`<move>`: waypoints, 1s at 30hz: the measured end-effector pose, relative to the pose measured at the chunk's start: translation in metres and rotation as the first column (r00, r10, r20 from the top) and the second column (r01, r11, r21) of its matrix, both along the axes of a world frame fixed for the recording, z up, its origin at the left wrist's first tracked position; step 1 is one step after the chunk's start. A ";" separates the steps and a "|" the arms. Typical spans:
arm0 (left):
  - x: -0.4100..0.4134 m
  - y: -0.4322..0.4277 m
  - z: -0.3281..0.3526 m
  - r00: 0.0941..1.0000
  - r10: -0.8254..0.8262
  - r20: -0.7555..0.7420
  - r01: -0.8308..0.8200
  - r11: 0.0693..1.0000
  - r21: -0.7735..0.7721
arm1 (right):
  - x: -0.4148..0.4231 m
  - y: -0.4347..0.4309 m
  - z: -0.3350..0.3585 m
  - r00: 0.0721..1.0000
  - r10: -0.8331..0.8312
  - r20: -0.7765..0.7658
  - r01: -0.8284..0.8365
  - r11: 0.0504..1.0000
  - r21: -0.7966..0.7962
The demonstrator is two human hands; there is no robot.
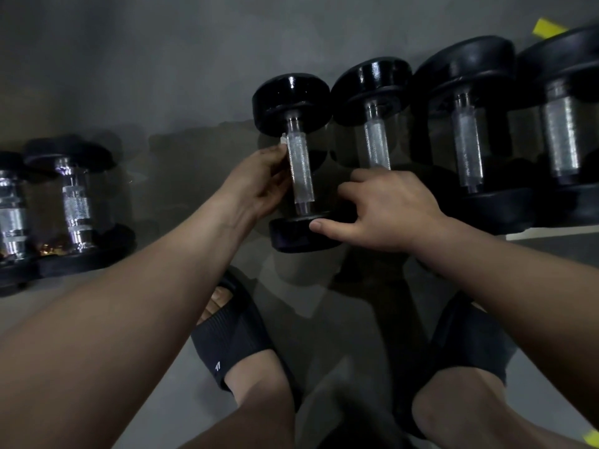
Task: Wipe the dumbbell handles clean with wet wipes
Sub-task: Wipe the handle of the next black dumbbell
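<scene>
A small black dumbbell (299,163) with a knurled silver handle lies on the grey floor in the middle of the view. My left hand (259,183) holds a white wet wipe (284,140) against the left side of that handle; only a corner of the wipe shows above my fingers. My right hand (385,212) rests with spread fingers on the dumbbell's near head (291,236), thumb on its rim.
Three bigger black dumbbells (376,124) (470,131) (564,124) lie in a row to the right. Two more dumbbells (76,205) lie at the left. My feet in black slides (233,332) stand below on the grey floor (162,76). Yellow tape (547,27) marks the far right.
</scene>
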State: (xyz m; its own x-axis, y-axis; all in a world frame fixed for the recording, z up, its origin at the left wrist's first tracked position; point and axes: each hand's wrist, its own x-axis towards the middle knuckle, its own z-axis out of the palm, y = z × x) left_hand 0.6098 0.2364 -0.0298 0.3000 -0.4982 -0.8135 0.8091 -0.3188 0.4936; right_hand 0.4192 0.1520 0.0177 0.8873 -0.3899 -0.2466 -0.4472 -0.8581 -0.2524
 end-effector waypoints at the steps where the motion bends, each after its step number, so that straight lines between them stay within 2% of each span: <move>1: 0.001 0.002 0.000 0.999 -0.045 0.027 0.045 0.999 0.007 | 0.000 0.000 0.000 1.000 0.000 0.003 0.000 1.000 -0.003; 6: 0.003 0.024 0.008 0.966 -0.233 0.113 0.224 0.971 0.080 | -0.001 0.001 -0.002 1.000 0.001 0.007 -0.001 1.000 -0.011; 9: 0.001 0.042 0.015 0.889 -0.423 0.174 0.406 0.905 0.125 | 0.000 0.002 -0.003 1.000 0.002 0.013 -0.002 1.000 -0.019; 11: 0.002 0.040 0.023 0.851 -0.479 0.213 0.457 0.877 0.147 | 0.000 0.002 -0.004 1.000 0.003 0.015 -0.003 1.000 -0.017; 13: 0.006 0.028 0.024 0.845 -0.464 0.266 0.438 0.886 0.151 | 0.000 0.002 -0.003 1.000 0.004 0.014 -0.003 1.000 -0.009; 17: 0.005 0.008 0.021 0.892 -0.338 0.299 0.315 0.941 0.124 | 0.000 0.003 -0.001 1.000 0.006 0.012 -0.006 1.000 -0.006; 23: -0.015 0.036 0.021 0.785 -0.461 0.413 0.368 0.885 0.287 | -0.001 0.002 -0.004 0.999 0.010 0.043 -0.010 1.000 -0.002; 27: -0.018 0.040 0.022 0.857 -0.318 0.405 0.232 0.940 0.249 | -0.001 0.003 -0.004 0.999 0.006 0.050 -0.006 1.000 0.004; 30: -0.022 0.038 0.027 0.922 -0.199 0.333 0.145 0.973 0.180 | 0.000 0.002 -0.004 0.999 0.008 0.043 -0.009 1.000 0.006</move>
